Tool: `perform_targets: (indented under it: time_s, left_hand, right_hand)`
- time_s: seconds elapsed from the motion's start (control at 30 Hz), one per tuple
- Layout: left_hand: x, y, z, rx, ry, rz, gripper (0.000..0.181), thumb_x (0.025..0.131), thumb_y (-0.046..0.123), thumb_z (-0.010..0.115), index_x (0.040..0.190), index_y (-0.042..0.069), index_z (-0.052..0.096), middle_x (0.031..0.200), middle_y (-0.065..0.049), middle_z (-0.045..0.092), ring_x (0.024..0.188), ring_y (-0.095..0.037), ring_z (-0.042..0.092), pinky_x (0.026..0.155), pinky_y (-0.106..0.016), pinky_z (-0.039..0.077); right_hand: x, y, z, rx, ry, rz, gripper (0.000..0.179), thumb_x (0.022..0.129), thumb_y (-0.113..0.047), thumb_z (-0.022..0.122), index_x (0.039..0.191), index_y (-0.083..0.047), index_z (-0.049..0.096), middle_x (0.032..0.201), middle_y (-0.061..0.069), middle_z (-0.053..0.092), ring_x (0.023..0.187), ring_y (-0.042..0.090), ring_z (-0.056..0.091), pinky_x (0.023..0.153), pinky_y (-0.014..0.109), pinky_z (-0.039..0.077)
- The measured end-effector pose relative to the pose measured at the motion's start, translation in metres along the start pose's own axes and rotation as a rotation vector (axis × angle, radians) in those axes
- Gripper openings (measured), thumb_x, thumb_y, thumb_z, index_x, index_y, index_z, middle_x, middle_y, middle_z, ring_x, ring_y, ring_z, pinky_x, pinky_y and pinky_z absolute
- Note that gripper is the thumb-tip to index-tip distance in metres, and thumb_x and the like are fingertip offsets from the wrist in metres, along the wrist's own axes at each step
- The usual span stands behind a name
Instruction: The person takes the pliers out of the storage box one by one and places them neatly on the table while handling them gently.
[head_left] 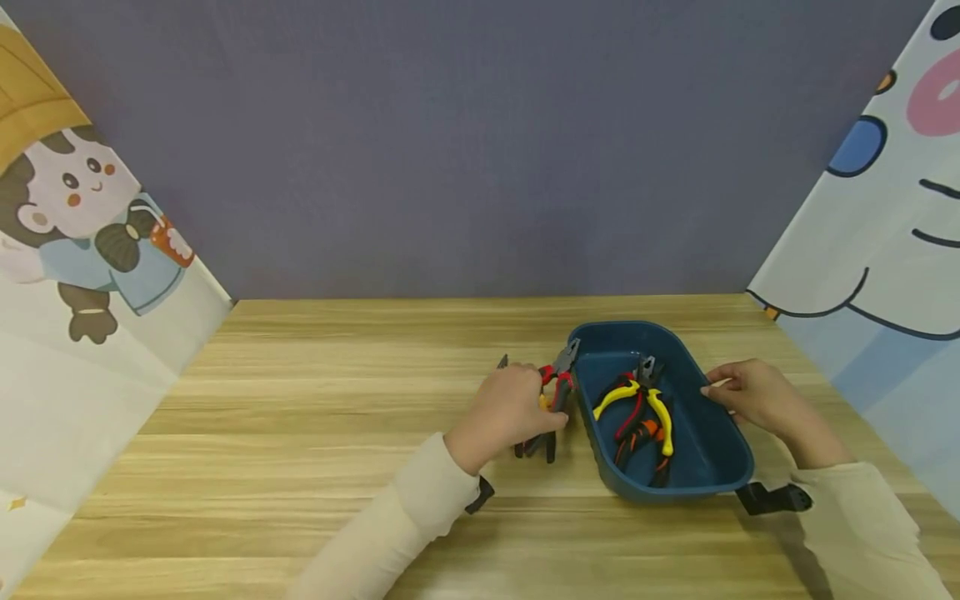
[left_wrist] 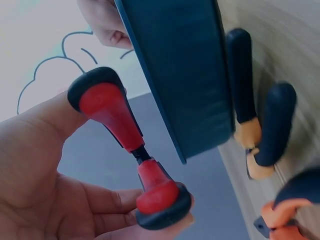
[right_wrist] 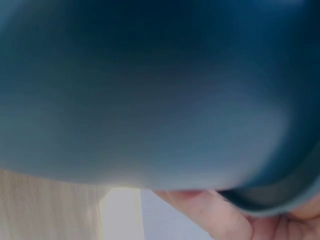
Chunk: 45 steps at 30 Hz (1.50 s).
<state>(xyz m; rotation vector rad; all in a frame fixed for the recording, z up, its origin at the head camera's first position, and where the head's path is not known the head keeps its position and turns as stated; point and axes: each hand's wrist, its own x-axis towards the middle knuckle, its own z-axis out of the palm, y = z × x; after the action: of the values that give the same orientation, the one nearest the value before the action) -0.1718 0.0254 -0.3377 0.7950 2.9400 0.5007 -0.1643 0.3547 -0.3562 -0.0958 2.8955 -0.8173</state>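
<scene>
My left hand (head_left: 510, 412) holds pliers with red and black handles (head_left: 562, 385), gripping them between thumb and fingers. Their jaws point up toward the left rim of a blue plastic bin (head_left: 712, 446). In the left wrist view, the two handles (left_wrist: 112, 112) stand slightly spread, above the table and beside the bin's wall. On the other side, my right hand (head_left: 757, 400) pinches the bin's right rim. Inside lie yellow-handled pliers (head_left: 662, 421), on top of orange-and-black-handled pliers (head_left: 641, 435) and a red-handled tool (head_left: 628, 419).
Under and beside my left hand, more pliers lie on the wooden table (head_left: 300, 417); one pair has black-and-yellow handles (left_wrist: 241, 75), another black and orange (left_wrist: 280, 212). A grey panel (head_left: 480, 167) rises behind, with printed cartoon panels (head_left: 97, 350) at the sides.
</scene>
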Motion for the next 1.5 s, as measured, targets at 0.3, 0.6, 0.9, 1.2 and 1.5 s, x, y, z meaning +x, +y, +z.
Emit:
perform_targets:
  time_s: [0.3,0.6,0.9,1.2,1.5]
  left_hand:
    - [-0.005,-0.019,-0.002,-0.058,-0.011,-0.062,0.053,0.08,0.04,0.073,0.044,0.015,0.041,0.043,0.007,0.029,0.036,-0.007,0.027,0.037,-0.02,0.024]
    - [-0.008,-0.038,-0.003,-0.103,-0.001,-0.129,0.049,0.078,0.038,0.075,0.051,0.014,0.042,0.057,0.001,0.04,0.044,-0.01,0.034,0.044,-0.023,0.029]
    - [-0.013,-0.05,-0.008,-0.098,-0.023,-0.186,0.05,0.08,0.039,0.073,0.051,0.013,0.042,0.047,0.005,0.033,0.041,-0.009,0.031,0.043,-0.023,0.028]
    - [-0.015,-0.068,-0.006,-0.085,-0.034,-0.269,0.043,0.081,0.039,0.072,0.059,0.011,0.047,0.054,0.002,0.038,0.046,-0.012,0.035,0.044,-0.024,0.03]
    - [-0.018,-0.078,-0.008,-0.124,-0.042,-0.301,0.045,0.081,0.037,0.073,0.057,0.012,0.044,0.052,0.003,0.033,0.044,-0.011,0.032,0.043,-0.024,0.028]
  right_hand:
    - [0.0,-0.001,-0.001,0.01,-0.006,0.007,0.041,0.094,-0.015,0.056,0.117,0.019,0.051,0.099,0.033,0.062,0.069,0.02,0.064,0.059,0.036,0.054]
    - [0.0,0.0,-0.001,0.004,-0.007,0.01,0.041,0.094,-0.014,0.056,0.116,0.02,0.051,0.098,0.033,0.063,0.071,0.023,0.064,0.058,0.036,0.054]
    - [-0.001,0.0,0.0,0.007,-0.009,0.004,0.041,0.093,-0.015,0.056,0.116,0.019,0.052,0.099,0.033,0.063,0.071,0.022,0.065,0.059,0.036,0.054]
    - [0.001,-0.002,0.0,0.002,-0.003,0.002,0.041,0.094,-0.015,0.056,0.116,0.019,0.052,0.099,0.033,0.062,0.07,0.022,0.064,0.059,0.037,0.054]
    - [0.001,-0.001,0.0,0.003,-0.005,0.011,0.042,0.094,-0.015,0.056,0.117,0.019,0.051,0.101,0.034,0.062,0.068,0.02,0.064,0.058,0.036,0.054]
